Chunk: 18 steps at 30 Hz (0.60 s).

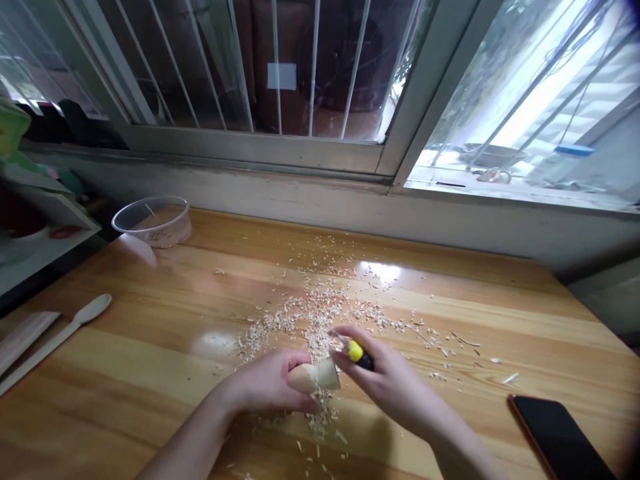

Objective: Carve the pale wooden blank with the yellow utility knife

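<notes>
Near the front middle of the table, my left hand (273,381) is wrapped round a pale wooden piece (326,375) with a rounded left end and a flat right end. My right hand (373,363) grips a small tool (356,351) with a yellow and black handle, just above and right of the wooden piece. The tool's tip is blurred, and whether it touches the wood I cannot tell. Wood shavings (320,313) lie scattered beneath and beyond both hands.
On the wooden table (150,347), a wooden spoon (75,325) and a flat wooden strip (25,337) lie at left. A clear plastic bowl (167,230) stands back left. A black phone (563,437) lies front right. A wall and barred window rise behind.
</notes>
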Tool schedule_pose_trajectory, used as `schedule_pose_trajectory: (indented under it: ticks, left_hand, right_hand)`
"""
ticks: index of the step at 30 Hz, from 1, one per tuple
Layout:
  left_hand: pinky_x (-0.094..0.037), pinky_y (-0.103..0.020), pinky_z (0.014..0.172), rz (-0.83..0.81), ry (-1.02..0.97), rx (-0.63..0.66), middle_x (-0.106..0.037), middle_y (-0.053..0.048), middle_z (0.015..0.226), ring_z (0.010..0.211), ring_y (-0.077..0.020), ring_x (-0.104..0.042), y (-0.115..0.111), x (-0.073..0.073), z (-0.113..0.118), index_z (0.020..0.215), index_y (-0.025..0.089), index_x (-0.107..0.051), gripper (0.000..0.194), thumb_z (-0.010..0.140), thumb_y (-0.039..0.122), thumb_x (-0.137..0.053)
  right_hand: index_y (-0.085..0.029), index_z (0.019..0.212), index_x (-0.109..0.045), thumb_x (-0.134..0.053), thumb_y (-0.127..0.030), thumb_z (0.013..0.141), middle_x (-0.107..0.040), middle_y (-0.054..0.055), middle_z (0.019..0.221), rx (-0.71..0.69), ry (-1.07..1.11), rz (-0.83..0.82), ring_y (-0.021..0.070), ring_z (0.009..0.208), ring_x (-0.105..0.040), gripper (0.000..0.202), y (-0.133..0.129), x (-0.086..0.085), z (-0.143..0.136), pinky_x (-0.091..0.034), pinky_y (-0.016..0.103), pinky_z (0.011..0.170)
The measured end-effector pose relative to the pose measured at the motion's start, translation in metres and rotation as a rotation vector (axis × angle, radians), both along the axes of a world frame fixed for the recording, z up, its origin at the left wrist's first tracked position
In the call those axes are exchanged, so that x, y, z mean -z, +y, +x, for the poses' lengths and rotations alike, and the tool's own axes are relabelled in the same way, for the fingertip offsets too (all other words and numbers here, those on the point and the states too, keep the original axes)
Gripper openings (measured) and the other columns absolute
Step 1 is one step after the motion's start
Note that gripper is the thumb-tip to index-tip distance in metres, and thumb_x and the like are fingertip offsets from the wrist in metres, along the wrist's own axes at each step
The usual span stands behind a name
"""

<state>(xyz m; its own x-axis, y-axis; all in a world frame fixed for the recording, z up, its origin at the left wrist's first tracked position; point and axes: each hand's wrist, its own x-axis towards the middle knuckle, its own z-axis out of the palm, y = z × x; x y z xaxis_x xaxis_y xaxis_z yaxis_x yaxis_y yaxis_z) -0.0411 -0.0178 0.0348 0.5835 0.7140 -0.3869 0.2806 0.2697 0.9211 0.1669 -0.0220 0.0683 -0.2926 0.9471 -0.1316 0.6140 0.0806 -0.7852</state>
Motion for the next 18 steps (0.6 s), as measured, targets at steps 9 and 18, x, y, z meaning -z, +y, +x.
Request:
schedule_pose_trajectory:
  ticks: [9, 18]
  left_hand:
    - [-0.038, -0.014, 0.034, -0.165, -0.590, -0.420, -0.069, -0.003, 0.080, 0.047, -0.0089, -0.061, 0.015, 0.015, -0.001, 0.100, 0.019, -0.058, 0.034, 0.085, 0.049, -0.050]
    - [-0.040, -0.037, 0.095, -0.281, -0.780, -0.505, -0.071, -0.012, 0.102, 0.108, -0.0286, -0.058, -0.003, 0.021, 0.039, 0.098, 0.012, -0.067, 0.037, 0.077, 0.043, -0.066]
  right_hand:
    - [-0.021, 0.094, -0.052, -0.057, -0.028, 0.079, -0.049, -0.006, 0.062, 0.041, 0.438, -0.422, 0.0052, 0.044, -0.034, 0.018, 0.008, 0.018, -0.004, -0.025, 0.019, 0.041]
    - [-0.019, 0.099, -0.054, -0.075, -0.041, 0.063, -0.047, -0.008, 0.062, 0.148, 0.718, -0.594, 0.0005, 0.037, -0.028, 0.046, 0.003, 0.022, -0.020, -0.021, 0.020, 0.038]
